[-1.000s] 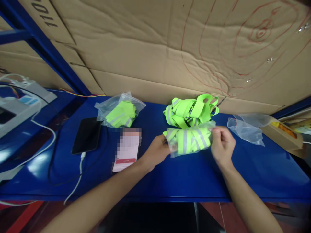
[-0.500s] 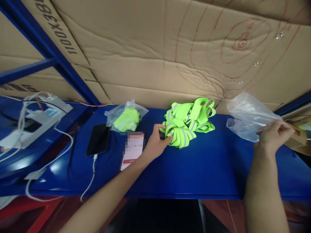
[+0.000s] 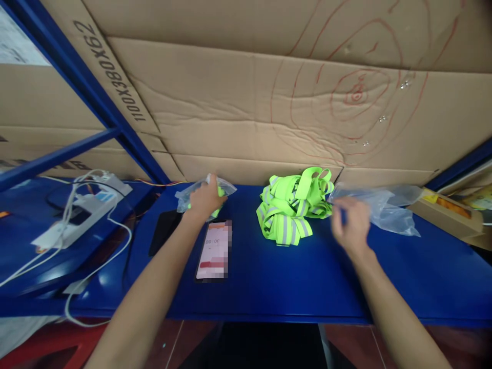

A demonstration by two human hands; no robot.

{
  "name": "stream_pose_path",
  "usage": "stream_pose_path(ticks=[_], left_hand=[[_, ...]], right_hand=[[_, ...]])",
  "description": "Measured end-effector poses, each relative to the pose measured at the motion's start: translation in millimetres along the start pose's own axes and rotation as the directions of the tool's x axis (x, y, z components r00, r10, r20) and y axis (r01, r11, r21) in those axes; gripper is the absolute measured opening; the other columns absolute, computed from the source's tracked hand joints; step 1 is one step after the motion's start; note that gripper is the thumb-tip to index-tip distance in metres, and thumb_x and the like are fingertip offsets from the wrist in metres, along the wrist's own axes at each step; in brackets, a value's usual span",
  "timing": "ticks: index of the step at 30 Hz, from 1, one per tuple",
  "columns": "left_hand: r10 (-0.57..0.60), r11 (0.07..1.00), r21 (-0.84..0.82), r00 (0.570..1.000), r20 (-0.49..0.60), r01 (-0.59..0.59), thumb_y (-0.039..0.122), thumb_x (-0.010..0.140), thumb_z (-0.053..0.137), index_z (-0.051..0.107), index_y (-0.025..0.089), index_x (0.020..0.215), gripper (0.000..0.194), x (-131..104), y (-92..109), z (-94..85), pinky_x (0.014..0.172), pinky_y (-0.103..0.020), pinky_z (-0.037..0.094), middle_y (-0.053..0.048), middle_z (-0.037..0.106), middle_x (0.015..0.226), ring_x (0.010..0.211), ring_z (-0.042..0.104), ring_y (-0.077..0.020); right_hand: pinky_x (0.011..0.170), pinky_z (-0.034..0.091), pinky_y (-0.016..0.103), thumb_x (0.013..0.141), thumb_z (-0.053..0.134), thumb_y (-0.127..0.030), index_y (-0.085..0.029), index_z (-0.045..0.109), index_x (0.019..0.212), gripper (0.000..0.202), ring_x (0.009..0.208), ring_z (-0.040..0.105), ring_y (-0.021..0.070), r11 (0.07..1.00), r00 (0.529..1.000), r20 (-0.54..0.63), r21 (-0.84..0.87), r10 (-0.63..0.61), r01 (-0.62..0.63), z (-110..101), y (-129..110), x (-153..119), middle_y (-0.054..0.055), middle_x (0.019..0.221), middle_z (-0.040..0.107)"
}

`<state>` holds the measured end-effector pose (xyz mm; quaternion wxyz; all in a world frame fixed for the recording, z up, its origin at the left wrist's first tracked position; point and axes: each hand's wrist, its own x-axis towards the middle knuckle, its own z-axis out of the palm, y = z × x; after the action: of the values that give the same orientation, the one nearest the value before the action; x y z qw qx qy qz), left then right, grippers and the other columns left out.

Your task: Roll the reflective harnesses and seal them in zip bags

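My left hand [image 3: 205, 199] is closed over a clear plastic bag [image 3: 183, 199] with a folded neon-green strap [image 3: 220, 201] inside; the hand hides much of both. My right hand [image 3: 352, 221] is slightly blurred, thumb and fingers apart with a gap between them and nothing visible in it. It hovers just right of a loose heap of neon-green straps with grey reflective stripes [image 3: 288, 205]. Behind and to the right of that hand lies a crumpled clear plastic bag [image 3: 388, 210].
A phone with a lit screen [image 3: 215, 251] lies in front of the left bag, beside a dark phone [image 3: 163, 230]. A white power strip with cables [image 3: 92, 205] stands left. Cardboard [image 3: 230, 113] walls the back of the blue table [image 3: 269, 287]; a small cardboard box [image 3: 446, 212] sits right.
My left hand has gone from the strap heap left to the bagged strap. My right hand has let go of the empty bag and moved left toward the heap. The view has shifted.
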<state>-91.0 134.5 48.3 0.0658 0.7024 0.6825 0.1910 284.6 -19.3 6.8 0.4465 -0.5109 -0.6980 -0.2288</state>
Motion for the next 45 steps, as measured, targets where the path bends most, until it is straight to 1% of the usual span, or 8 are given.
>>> stream_pose_path(ticks=[5,10,13,16,22,29,35,45], left_hand=[[0.256,0.961,-0.066,0.954,-0.158,-0.269,0.025,0.089,0.069,0.032,0.021,0.156,0.077,-13.2,7.5,-7.9,0.121,-0.054,0.041,-0.019,0.048,0.153,0.145,0.048,-0.0363],[0.605,0.666,-0.210,0.683,-0.409,-0.716,0.014,0.089,0.068,0.039,0.024,0.147,0.066,-45.6,24.3,-1.5,0.126,-0.052,0.036,-0.016,0.043,0.150,0.148,0.042,-0.0303],[0.694,0.584,-0.250,0.635,-0.340,-0.772,0.004,0.091,0.057,0.044,0.027,0.138,0.053,-64.7,35.8,11.6,0.126,-0.050,0.038,-0.014,0.041,0.151,0.151,0.040,-0.0274],[0.740,0.582,-0.311,0.648,-0.181,-0.752,-0.003,0.089,0.047,0.046,0.027,0.131,0.051,-76.2,40.9,22.3,0.125,-0.049,0.039,-0.013,0.039,0.154,0.156,0.033,-0.0268],[0.671,0.641,-0.494,0.741,-0.011,-0.587,0.009,0.087,0.061,0.059,0.026,0.123,0.040,-88.6,41.6,12.4,0.126,-0.052,0.033,-0.012,0.037,0.158,0.154,0.034,-0.0298],[0.477,0.711,-0.587,0.879,-0.004,-0.388,0.036,0.090,0.072,0.072,0.020,0.095,0.017,-95.6,50.6,12.8,0.079,-0.032,0.051,-0.005,0.067,0.098,0.079,0.063,-0.0171],[0.469,0.587,-0.806,0.843,0.263,-0.076,0.037,0.091,0.066,0.076,0.019,0.097,0.021,-96.7,49.5,15.9,0.070,-0.026,0.049,-0.001,0.073,0.078,0.070,0.064,-0.0149],[0.384,0.505,-0.860,0.873,0.299,0.072,0.038,0.085,0.067,0.067,0.016,0.078,0.023,-92.1,47.8,18.7,0.053,-0.021,0.042,0.003,0.060,0.061,0.054,0.053,-0.0093]], right_hand=[[0.070,0.048,0.028,0.099,0.060,-0.033,-0.023,0.071,0.095,0.016,0.074,0.064,0.0164,0.970,0.907,0.389,0.233,-0.161,0.072,43.9,-80.3,-7.2,0.003,0.079,0.067],[0.077,0.055,0.032,0.107,0.046,-0.033,-0.018,0.067,0.115,0.027,0.086,0.070,0.0199,0.953,0.895,0.444,0.248,0.047,-0.173,57.9,-89.5,17.1,0.010,0.099,0.073],[0.072,0.058,0.029,0.107,0.046,-0.044,-0.020,0.062,0.124,0.033,0.082,0.071,0.0173,0.794,0.861,0.454,0.425,0.229,-0.435,58.6,-98.1,34.8,0.006,0.098,0.074],[0.071,0.057,0.031,0.096,0.063,-0.053,-0.022,0.069,0.107,0.033,0.075,0.070,0.0185,0.493,0.755,0.560,0.577,0.341,-0.651,65.2,-109.8,42.7,0.003,0.085,0.074],[0.059,0.058,0.033,0.091,0.065,-0.060,-0.023,0.067,0.089,0.038,0.067,0.072,0.0206,0.309,0.643,0.650,0.564,0.406,-0.766,82.8,-113.6,33.4,0.003,0.077,0.074],[0.069,0.063,0.032,0.086,0.075,-0.054,-0.022,0.067,0.097,0.036,0.073,0.074,0.0175,0.222,0.624,0.625,0.600,0.469,-0.768,79.7,-124.4,21.0,0.005,0.092,0.077],[0.065,0.063,0.029,0.077,0.084,-0.057,-0.022,0.064,0.091,0.043,0.071,0.074,0.0168,0.139,0.596,0.644,0.616,0.479,-0.776,75.7,-123.0,18.8,0.001,0.080,0.075],[0.051,0.051,0.022,0.080,0.076,-0.044,-0.020,0.061,0.081,0.028,0.055,0.064,0.0121,0.176,0.515,0.747,0.489,0.420,-0.854,66.2,-119.9,23.1,-0.003,0.064,0.067]])
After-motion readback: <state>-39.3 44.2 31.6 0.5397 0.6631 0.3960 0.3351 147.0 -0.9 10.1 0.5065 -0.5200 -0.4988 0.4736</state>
